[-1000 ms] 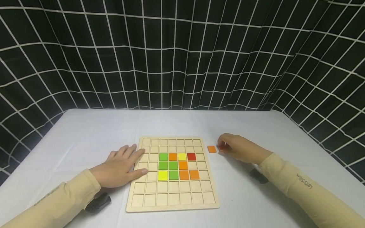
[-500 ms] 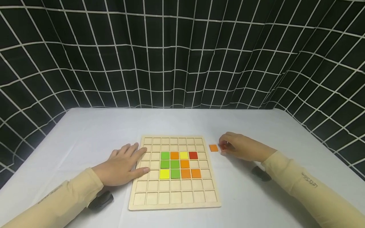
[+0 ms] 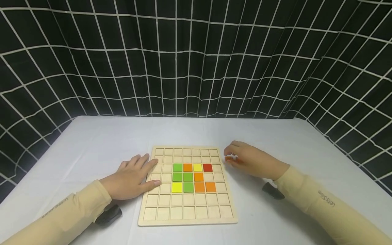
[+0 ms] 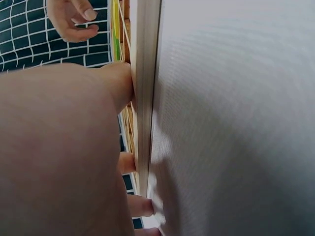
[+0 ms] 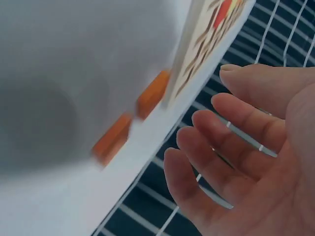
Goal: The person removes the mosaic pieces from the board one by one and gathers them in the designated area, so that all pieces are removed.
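Note:
My left hand (image 3: 128,178) lies flat with fingers spread over the left edge of a wooden grid board (image 3: 188,223); in the left wrist view its thumb (image 4: 118,83) touches the board's rim. Beyond the board's right edge, my right hand (image 3: 249,158) hovers over two orange square tiles on the table. In the right wrist view its fingers are loosely curved and nothing is between them. One orange tile (image 5: 153,94) lies right by the board's edge, the other orange tile (image 5: 112,139) just beside it. In the head view the hand partly covers both.
Green, yellow, orange and red tiles fill several middle cells of the board, among them a red tile (image 3: 207,167) at the right and a yellow tile (image 3: 176,187) at the left. A white cloth covers the table (image 3: 116,132). Behind hangs a black gridded curtain (image 3: 183,61).
My right hand has moved left from beside the farther orange tile and now reaches over both orange tiles. The left hand stays on the board. The head view has shifted slightly.

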The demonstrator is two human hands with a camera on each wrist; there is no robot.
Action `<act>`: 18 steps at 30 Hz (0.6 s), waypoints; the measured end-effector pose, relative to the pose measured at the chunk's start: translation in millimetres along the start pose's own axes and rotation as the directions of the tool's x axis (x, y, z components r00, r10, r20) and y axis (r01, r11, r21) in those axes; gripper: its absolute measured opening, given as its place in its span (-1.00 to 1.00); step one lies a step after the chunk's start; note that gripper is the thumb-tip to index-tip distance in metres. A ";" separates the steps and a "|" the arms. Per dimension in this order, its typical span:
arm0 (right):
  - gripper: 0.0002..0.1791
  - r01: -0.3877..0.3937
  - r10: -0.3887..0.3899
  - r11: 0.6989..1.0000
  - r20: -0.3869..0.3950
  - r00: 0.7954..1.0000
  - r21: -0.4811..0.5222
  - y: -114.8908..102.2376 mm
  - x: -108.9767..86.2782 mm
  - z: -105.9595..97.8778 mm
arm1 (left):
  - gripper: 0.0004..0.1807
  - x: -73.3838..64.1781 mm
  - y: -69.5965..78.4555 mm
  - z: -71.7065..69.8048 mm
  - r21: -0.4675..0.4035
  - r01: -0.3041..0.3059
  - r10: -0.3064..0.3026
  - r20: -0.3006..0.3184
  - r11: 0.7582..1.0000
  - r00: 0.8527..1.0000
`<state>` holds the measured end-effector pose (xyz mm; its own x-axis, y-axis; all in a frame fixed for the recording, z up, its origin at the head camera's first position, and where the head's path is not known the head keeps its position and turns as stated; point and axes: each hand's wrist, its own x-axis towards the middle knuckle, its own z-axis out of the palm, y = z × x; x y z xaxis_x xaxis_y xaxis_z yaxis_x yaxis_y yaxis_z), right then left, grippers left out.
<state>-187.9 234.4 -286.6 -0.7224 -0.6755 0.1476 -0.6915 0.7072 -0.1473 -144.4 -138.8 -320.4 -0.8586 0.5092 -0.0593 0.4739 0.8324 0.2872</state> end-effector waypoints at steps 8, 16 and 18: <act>-0.79 0.111 -0.113 0.993 0.052 0.992 0.028 -25.0 19.6 9.4 | -0.14 -0.5 -0.4 0.5 0.004 0.007 -0.007 -0.006 1.000 1.000; -0.80 0.144 -0.149 0.988 0.099 0.984 0.055 -34.2 29.0 17.9 | -0.15 -0.1 -0.4 2.6 0.010 -0.010 0.010 -0.020 1.000 1.000; -0.80 0.176 -0.179 0.984 0.088 0.980 0.040 -34.2 29.1 19.5 | -0.15 0.5 -0.7 2.7 0.014 -0.011 0.011 -0.021 1.000 1.000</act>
<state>-185.5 186.5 -296.4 -0.5843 -0.8071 0.0851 -0.8077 0.5680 -0.1580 -144.6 -138.6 -323.3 -0.8572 0.5137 -0.0363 0.4857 0.8299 0.2747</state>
